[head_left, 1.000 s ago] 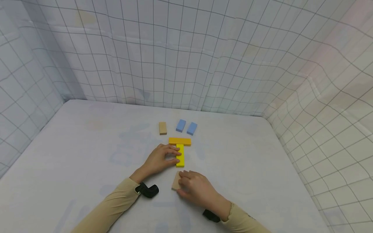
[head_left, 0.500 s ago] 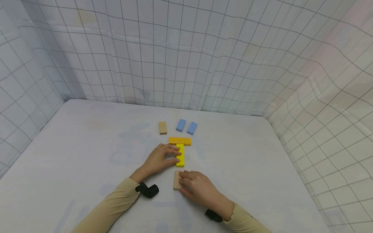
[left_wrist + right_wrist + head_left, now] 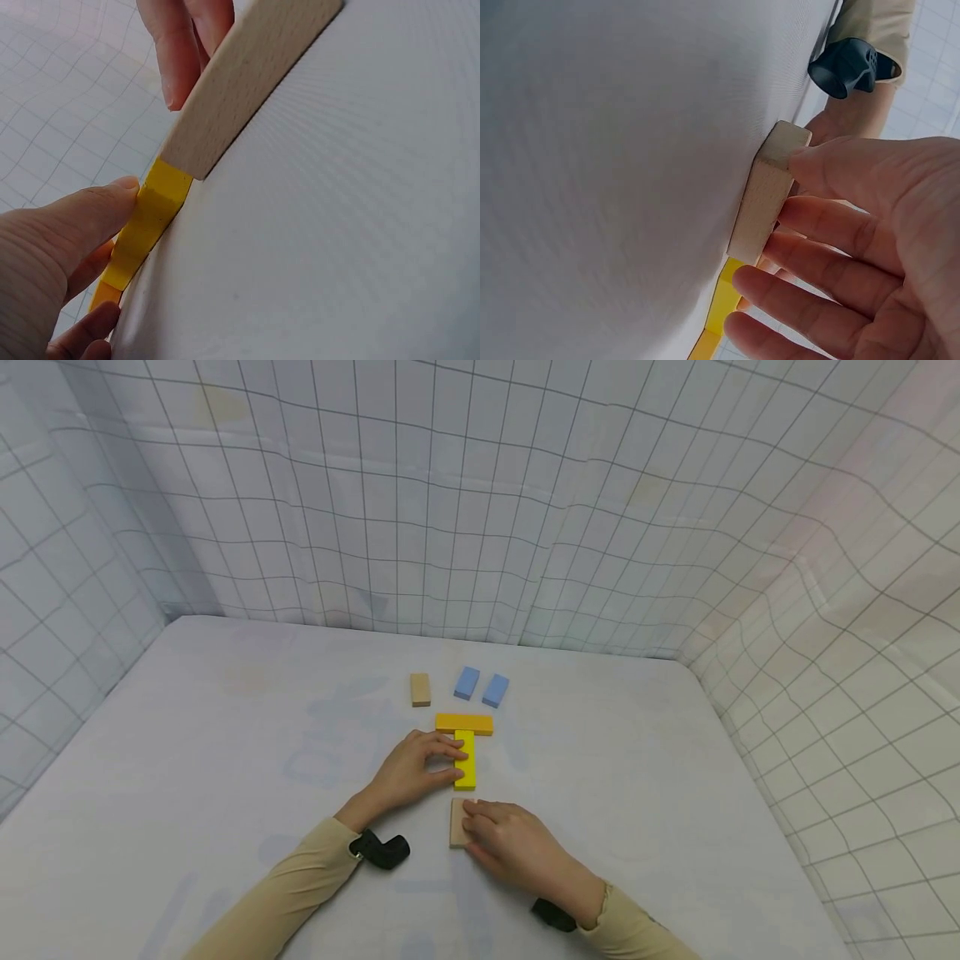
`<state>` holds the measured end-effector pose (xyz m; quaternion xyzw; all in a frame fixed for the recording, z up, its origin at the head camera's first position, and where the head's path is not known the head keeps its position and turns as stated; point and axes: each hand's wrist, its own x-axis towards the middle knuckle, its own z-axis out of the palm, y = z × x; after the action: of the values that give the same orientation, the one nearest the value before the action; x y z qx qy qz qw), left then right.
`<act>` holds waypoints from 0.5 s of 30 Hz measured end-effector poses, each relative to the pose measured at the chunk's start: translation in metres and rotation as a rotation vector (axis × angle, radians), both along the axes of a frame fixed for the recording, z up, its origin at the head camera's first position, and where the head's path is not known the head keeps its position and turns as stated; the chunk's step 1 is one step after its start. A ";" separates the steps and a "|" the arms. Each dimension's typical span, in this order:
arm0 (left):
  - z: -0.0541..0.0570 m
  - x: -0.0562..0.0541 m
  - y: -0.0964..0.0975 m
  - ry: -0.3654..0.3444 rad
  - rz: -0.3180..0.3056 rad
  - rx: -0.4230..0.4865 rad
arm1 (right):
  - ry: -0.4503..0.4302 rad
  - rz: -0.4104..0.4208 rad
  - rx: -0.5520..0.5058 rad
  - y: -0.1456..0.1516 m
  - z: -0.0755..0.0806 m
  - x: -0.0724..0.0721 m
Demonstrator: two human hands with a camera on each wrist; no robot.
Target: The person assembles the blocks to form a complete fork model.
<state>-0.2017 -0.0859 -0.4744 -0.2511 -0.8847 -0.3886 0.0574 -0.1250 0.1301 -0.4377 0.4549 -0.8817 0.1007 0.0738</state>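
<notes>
On the white table, a yellow block [image 3: 470,767] lies lengthwise and meets an orange block [image 3: 464,722] at its far end, forming a T. My left hand [image 3: 409,769] rests its fingertips on the yellow block, the thumb on its upper edge in the left wrist view. Nearer to me is a plain wooden block [image 3: 457,827], lined up with the yellow one. In both wrist views their ends appear to meet. My right hand [image 3: 513,846] touches the top and right side of this wooden block with thumb and fingertips, partly hiding it. Its fingers [image 3: 836,259] look fairly straight.
Beyond the orange block lie a smaller wooden block [image 3: 420,690] and two blue blocks, one left [image 3: 467,682] and one right [image 3: 496,690]. White grid-patterned curtains [image 3: 480,510] stand around the table's back and sides. A black wrist camera [image 3: 380,849] sits on my left wrist.
My right hand has turned the slanted wooden block straight and shifted it slightly rightward into line with the yellow block. My left hand stays on the yellow block.
</notes>
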 end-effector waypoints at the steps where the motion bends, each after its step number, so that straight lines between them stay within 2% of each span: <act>1: 0.000 0.000 0.000 0.000 -0.001 0.000 | -0.002 -0.001 0.001 0.000 0.000 0.000; 15: 0.000 0.000 0.000 0.006 -0.006 0.008 | -0.048 -0.045 0.058 0.005 0.000 -0.001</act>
<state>-0.2012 -0.0860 -0.4744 -0.2548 -0.8822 -0.3915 0.0596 -0.1262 0.1347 -0.4381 0.4345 -0.8957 0.0844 0.0415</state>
